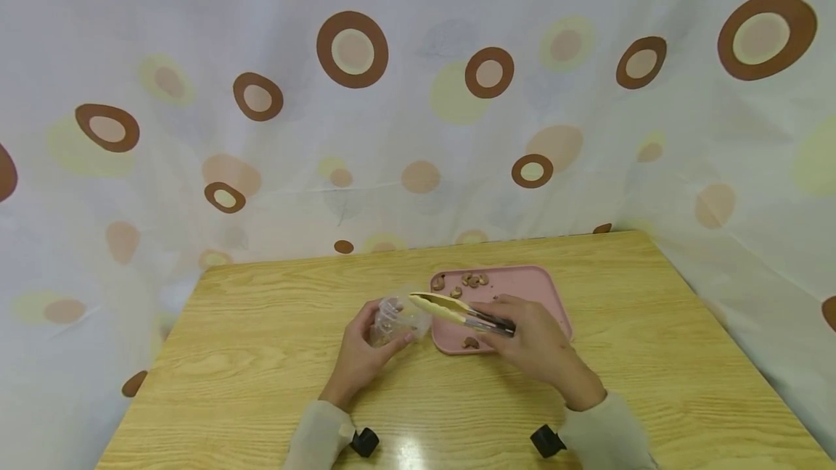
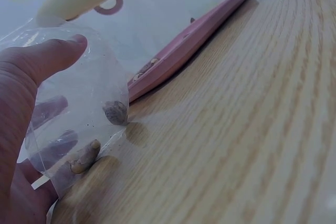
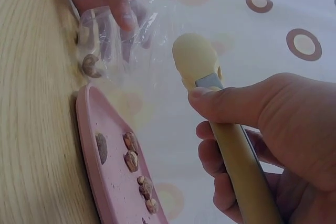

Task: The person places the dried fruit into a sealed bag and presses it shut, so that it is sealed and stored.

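Note:
My left hand (image 1: 359,357) holds a clear plastic bag (image 1: 390,325) upright on the table, its thumb at the near side and its fingers behind. In the left wrist view, a brown-skinned cashew (image 2: 115,112) and a second nut (image 2: 86,157) lie low in the bag. With curled fingers, my right hand (image 1: 538,339) grips tongs (image 1: 451,310) with cream tips, over the pink tray (image 1: 532,285). The tips point left, close above the bag's top; whether anything is between them cannot be seen. Several cashews (image 1: 473,280) sit along the tray's far side, one cashew (image 1: 470,343) near its front edge.
The wood-grain table (image 1: 261,354) carries the tray just right of the bag. A light curtain (image 1: 418,129) with brown and yellow circles hangs behind and beside the table. Small dark crumbs dot the tray.

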Tool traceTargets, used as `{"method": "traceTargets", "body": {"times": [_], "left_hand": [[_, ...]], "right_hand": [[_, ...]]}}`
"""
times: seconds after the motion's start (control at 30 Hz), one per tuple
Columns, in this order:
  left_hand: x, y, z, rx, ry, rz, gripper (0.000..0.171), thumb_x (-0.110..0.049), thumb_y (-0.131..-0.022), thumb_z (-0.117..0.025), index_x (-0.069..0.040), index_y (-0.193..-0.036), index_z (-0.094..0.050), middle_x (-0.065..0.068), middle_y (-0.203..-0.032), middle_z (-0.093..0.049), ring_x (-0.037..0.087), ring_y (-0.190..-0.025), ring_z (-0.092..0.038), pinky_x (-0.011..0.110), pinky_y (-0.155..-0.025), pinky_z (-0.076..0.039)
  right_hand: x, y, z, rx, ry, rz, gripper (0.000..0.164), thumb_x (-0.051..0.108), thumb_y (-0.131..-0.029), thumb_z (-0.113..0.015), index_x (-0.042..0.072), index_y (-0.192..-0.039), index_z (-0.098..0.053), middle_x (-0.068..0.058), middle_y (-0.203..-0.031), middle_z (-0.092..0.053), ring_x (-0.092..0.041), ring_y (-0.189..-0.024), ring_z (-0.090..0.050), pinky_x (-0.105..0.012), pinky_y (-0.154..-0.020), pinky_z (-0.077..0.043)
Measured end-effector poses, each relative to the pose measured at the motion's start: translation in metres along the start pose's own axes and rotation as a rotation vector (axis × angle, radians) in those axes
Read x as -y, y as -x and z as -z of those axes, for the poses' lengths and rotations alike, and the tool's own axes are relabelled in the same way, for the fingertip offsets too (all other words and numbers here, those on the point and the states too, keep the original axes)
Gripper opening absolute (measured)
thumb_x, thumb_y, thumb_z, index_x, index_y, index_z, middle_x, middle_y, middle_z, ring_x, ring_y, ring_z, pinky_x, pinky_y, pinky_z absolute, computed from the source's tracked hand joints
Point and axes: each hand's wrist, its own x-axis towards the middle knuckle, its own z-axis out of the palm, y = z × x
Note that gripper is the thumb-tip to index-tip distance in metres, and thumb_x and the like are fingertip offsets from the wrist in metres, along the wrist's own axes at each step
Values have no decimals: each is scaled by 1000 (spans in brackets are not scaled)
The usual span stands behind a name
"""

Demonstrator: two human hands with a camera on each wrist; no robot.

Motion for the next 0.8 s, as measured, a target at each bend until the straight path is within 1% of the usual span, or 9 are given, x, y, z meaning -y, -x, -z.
{"method": "traceTargets", "body": {"times": [0.17,0.33,0.53,0.67,0.8], "left_hand": [[1,-1,0,5,-10,5,60,-15,-91,-91,-22,-144,-65,8,-140,-74,9,-120,-68,26,-105,-51],[0,-2,-1,16,-12,4,61,-16,-91,-91,-23,-145,-64,7,-140,-74,9,-120,-68,27,-105,-52],[1,-3,1,22,-7,-6,62,-16,-91,-91,-25,-146,-63,6,-140,-74,11,-121,-69,28,-106,-52],[3,-3,2,18,-8,-14,62,-15,-91,-91,-26,-146,-64,6,-140,-74,11,-120,-69,28,-106,-52],[4,-2,2,15,-10,-11,63,-16,-91,-91,-26,-146,-64,5,-139,-75,10,-121,-69,28,-107,-51]], "right_hand": [[3,-4,-3,17,-37,-14,47,7,-89,-90,8,-134,-78,-1,-104,-79,0,-80,-62,-25,-69,-55],[5,-7,-5,29,-24,-33,48,12,-89,-92,8,-135,-78,-1,-105,-79,0,-80,-63,-25,-70,-54],[7,-13,-6,40,-12,-20,47,12,-89,-91,7,-134,-78,-2,-104,-78,-1,-75,-58,-23,-67,-51],[8,-17,-7,65,-22,-28,46,12,-91,-90,8,-135,-78,-5,-109,-80,-1,-73,-57,-22,-64,-50],[8,-19,-8,89,-24,-43,46,13,-92,-89,12,-137,-77,-6,-115,-81,-2,-75,-59,-22,-64,-50]]}}
